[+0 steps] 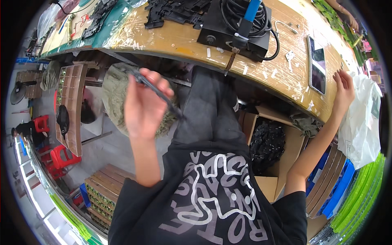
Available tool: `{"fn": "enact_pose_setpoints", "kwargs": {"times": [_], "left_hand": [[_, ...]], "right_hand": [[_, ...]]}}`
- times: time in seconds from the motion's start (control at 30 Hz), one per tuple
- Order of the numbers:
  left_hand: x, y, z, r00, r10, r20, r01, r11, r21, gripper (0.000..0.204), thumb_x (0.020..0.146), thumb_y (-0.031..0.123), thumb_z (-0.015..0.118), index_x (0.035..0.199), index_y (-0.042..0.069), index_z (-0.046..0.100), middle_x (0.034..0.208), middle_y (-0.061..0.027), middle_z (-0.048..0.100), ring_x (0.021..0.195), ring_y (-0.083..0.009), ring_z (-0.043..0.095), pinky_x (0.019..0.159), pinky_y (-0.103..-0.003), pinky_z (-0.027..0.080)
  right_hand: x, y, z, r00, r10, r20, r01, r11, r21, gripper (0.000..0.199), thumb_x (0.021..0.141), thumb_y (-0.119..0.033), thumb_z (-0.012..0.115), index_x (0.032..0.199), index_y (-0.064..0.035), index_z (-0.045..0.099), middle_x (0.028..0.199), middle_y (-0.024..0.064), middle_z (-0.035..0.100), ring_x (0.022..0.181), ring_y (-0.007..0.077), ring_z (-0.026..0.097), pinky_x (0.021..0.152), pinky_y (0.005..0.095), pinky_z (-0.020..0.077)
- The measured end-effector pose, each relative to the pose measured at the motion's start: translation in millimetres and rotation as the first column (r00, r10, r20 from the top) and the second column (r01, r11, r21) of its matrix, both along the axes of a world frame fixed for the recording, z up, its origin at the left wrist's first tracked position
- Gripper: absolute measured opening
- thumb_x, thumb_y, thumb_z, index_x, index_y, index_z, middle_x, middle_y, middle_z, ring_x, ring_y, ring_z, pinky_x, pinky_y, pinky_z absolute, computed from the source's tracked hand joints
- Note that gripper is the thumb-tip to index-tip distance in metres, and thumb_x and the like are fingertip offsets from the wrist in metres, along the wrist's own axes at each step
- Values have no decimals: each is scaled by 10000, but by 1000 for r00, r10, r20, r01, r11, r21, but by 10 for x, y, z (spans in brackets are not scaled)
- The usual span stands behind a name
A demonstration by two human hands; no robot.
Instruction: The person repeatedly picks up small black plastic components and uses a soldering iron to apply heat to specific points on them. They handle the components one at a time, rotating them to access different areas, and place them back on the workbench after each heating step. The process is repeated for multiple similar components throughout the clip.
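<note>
Head view. The left hand (143,104) is raised below the edge of the counter (183,41), its fingers (157,83) closed round a thin black strip (157,90). The strip runs slantwise from the upper left of the hand down to the right, and its lower end juts free over the dark trouser leg (208,106). The right hand (344,87) lies at the counter's right edge with fingers spread and holding nothing; it touches a white plastic bag (361,122) and sits just beside a phone (317,65) that lies flat on the counter.

On the counter behind stand a black box (228,28) with a coiled cable (245,14), a blue-handled tool (247,18) resting on it, and a heap of black plastic parts (175,10). Below the counter an open carton (286,143) holds more black pieces (267,143).

Risks, as judged from this view. The strip is gripped only near its upper half, so the long free end may swing, catch on the trouser leg or the counter's underside, and twist out of the fingers. Being thin, it may also bend or snap if pressed hard. A dropped strip would fall to the floor between the legs, away from the carton. The phone lies close to the counter's edge; a sweep of the right hand or a tug on the bag could push it off.
</note>
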State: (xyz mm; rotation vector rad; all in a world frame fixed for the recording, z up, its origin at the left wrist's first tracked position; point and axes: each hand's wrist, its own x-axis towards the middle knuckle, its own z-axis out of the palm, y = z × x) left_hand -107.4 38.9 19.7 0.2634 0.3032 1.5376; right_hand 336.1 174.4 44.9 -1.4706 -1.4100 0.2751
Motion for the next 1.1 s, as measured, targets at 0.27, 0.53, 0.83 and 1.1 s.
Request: {"fn": "enact_pose_setpoints", "kwargs": {"times": [0.27, 0.53, 0.83, 1.1], "left_hand": [[649, -142, -140, 890, -402, 216, 423, 905, -56, 415, 885, 348, 384, 1100, -7, 396, 730, -34, 368, 553, -117, 363, 446, -213, 336], [882, -207, -129, 957, -225, -184, 225, 974, -19, 421, 777, 261, 481, 1092, -7, 399, 770, -49, 441, 658, -134, 459, 603, -269, 406], [775, -261, 13, 408, -545, -733, 583, 773, -249, 290, 820, 155, 417, 1013, -36, 519, 686, -9, 519, 615, -63, 435, 558, -207, 360], [842, -242, -32, 300, -602, -740, 690, 673, -268, 238, 798, 150, 438, 925, -23, 541, 602, -47, 536, 564, -105, 489, 530, -259, 385]], "right_hand": [[-1123, -835, -24, 874, 326, -360, -324, 944, 69, 182, 720, 106, 567, 879, 19, 554, 860, 111, 593, 816, 158, 569, 745, 261, 457], [-1729, -1266, -242, 506, 450, -736, -602, 795, 72, 298, 667, 195, 563, 928, 61, 511, 881, 118, 512, 819, 198, 572, 738, 288, 487], [-1851, -1347, -137, 408, 586, -700, -710, 686, 161, 367, 634, 186, 600, 969, 57, 524, 854, 122, 510, 771, 183, 563, 700, 280, 494], [-1804, -1308, -114, 534, 647, -544, -786, 618, -36, 416, 590, 143, 641, 979, 17, 564, 798, 94, 530, 702, 155, 560, 618, 243, 465]]}}
